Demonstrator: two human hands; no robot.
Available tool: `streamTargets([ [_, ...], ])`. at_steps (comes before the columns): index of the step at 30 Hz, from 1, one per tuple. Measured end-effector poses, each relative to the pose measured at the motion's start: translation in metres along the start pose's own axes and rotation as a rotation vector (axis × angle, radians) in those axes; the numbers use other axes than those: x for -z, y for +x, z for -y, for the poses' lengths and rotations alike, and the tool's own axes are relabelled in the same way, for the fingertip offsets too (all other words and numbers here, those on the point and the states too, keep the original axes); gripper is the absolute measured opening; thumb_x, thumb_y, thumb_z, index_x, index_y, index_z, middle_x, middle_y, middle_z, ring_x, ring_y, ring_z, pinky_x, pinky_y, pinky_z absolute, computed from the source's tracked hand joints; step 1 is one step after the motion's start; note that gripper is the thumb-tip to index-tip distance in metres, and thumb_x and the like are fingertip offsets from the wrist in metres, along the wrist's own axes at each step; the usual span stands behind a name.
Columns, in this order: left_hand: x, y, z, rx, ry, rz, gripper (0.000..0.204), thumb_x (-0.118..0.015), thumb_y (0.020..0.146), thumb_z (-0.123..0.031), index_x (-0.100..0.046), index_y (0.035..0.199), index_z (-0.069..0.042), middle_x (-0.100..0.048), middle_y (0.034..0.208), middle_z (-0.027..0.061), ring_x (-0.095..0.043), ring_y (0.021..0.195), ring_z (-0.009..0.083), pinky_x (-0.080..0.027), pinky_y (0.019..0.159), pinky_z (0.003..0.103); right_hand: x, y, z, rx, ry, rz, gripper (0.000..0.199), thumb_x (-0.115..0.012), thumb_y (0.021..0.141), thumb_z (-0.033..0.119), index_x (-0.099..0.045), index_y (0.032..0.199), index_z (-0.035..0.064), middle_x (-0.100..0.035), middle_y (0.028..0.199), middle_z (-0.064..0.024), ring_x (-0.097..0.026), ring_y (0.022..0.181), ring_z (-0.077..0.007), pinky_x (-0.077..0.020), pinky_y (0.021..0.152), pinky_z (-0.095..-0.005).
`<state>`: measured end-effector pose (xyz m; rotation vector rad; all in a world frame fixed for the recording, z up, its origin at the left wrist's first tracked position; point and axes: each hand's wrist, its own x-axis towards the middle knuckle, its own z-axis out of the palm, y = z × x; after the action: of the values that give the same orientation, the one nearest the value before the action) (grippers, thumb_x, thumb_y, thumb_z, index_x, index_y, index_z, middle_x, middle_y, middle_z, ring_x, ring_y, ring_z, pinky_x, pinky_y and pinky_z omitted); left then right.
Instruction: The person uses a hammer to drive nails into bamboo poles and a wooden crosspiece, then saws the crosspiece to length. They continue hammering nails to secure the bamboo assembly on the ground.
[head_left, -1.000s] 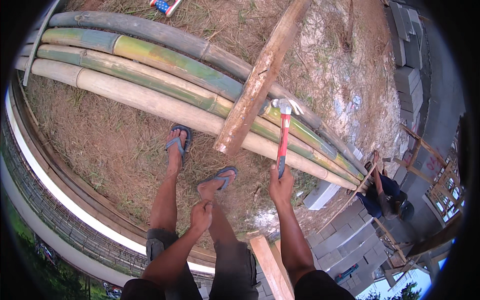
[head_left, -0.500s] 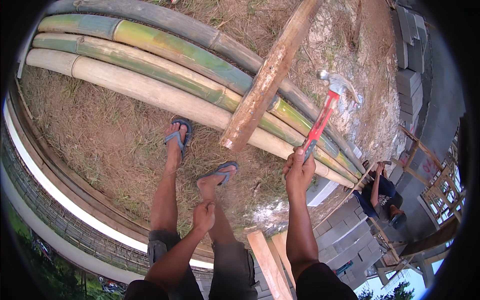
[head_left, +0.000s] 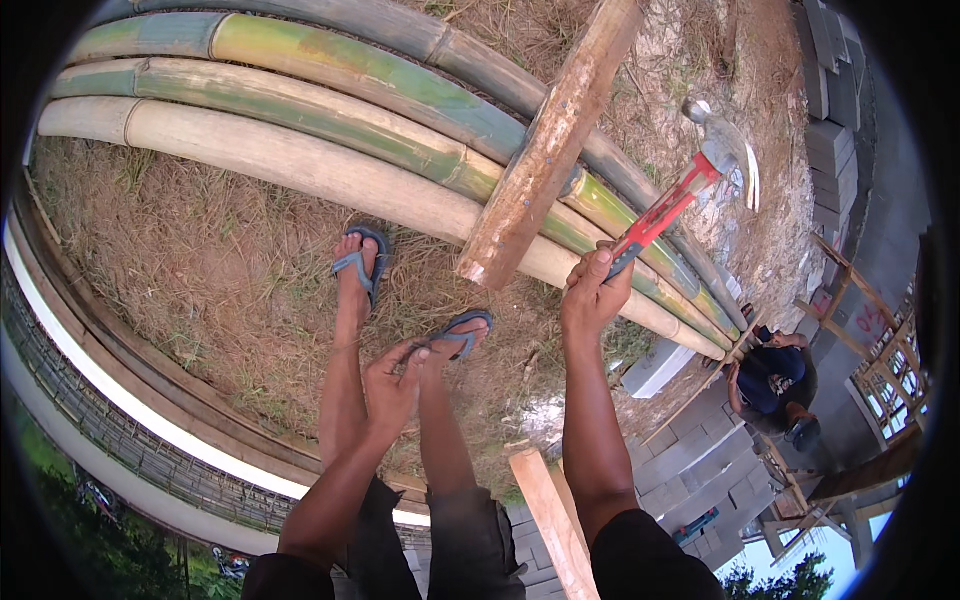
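Observation:
My right hand (head_left: pixel 596 296) is wrapped round the grip of a claw hammer (head_left: pixel 662 212) with a red and grey handle. Its steel head points up and away, above the far part of the bamboo. My left hand (head_left: pixel 392 390) hovers in front of my shin, thumb and fingertips pinched together; anything between them is too small to make out. Several long bamboo poles (head_left: pixel 300 145), green, yellow and grey, lie side by side ahead of me. Across them rests a rough wooden beam (head_left: pixel 545 150) with small marks dotted along its face. Neither hand touches the beam.
At the right, another person (head_left: pixel 775 375) bends over the pole ends. Stacked grey blocks (head_left: pixel 828 150) line the far right. Below my right arm stands a pale timber (head_left: pixel 548 510). My sandalled feet (head_left: pixel 362 262) are on dry grass, short of the poles.
The hammer has risen and swung rightward, its head tipping over to the right. My left hand has come up, its fingertips now pinched. The other person's hands have lowered toward the pole ends.

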<state>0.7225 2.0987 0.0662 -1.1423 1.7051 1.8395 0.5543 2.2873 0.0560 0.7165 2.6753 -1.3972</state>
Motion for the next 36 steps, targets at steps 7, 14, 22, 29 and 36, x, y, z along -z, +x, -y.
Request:
streamTargets([
  [7, -0.041, 0.053, -0.026, -0.104, -0.240, -0.099, 0.022, -0.060, 0.090, -0.013, -0.062, 0.103, 0.005, -0.066, 0.088, 0.0083, -0.060, 0.081, 0.0106, -0.048, 0.074, 0.025, 0.001, 0.024, -0.010, 0.024, -0.466, 0.217, 0.025, -0.052, 0.092, 0.024, -0.049, 0.090, -0.0016, -0.054, 0.062, -0.0199, -0.056, 0.057, -0.0363, -0.0436, 0.057, -0.0431],
  [14, -0.053, 0.064, -0.029, -0.239, -0.254, -0.151, 0.016, -0.058, 0.089, -0.006, -0.062, 0.102, 0.003, -0.067, 0.092, 0.0092, -0.062, 0.083, 0.0117, -0.049, 0.075, 0.026, 0.002, 0.039, -0.017, 0.126, -0.610, 0.237, 0.033, -0.053, 0.093, 0.029, -0.050, 0.083, -0.0020, -0.051, 0.059, -0.0172, -0.049, 0.054, -0.0291, -0.0405, 0.054, -0.0405],
  [22, -0.050, 0.092, -0.038, -0.605, 0.215, -0.021, 0.018, -0.059, 0.083, 0.000, -0.063, 0.101, -0.004, -0.067, 0.091, 0.0121, -0.066, 0.081, 0.0257, -0.051, 0.070, 0.032, 0.062, -0.012, 0.006, 0.012, -0.572, 0.395, 0.031, -0.055, 0.092, 0.030, -0.056, 0.093, -0.0006, -0.055, 0.063, -0.0153, -0.057, 0.058, -0.0290, -0.0437, 0.058, -0.0392],
  [29, -0.060, 0.108, -0.043, -0.656, 0.259, 0.003, 0.021, -0.061, 0.080, -0.001, -0.064, 0.100, -0.008, -0.066, 0.088, 0.0126, -0.065, 0.077, 0.0290, -0.051, 0.064, 0.035, 0.082, -0.073, -0.005, 0.012, -0.503, 0.474, 0.027, -0.058, 0.090, 0.028, -0.055, 0.093, 0.0010, -0.055, 0.062, -0.0127, -0.056, 0.054, -0.0263, -0.0432, 0.054, -0.0367],
  [36, -0.060, 0.112, -0.056, -0.688, 0.444, 0.043, 0.024, -0.061, 0.080, 0.001, -0.065, 0.102, -0.007, -0.068, 0.093, 0.0112, -0.067, 0.080, 0.0262, -0.052, 0.068, 0.032, 0.087, -0.088, -0.002, -0.048, -0.482, 0.532, 0.028, -0.060, 0.088, 0.027, -0.054, 0.091, -0.0006, -0.056, 0.062, -0.0142, -0.060, 0.055, -0.0288, -0.0439, 0.053, -0.0369],
])
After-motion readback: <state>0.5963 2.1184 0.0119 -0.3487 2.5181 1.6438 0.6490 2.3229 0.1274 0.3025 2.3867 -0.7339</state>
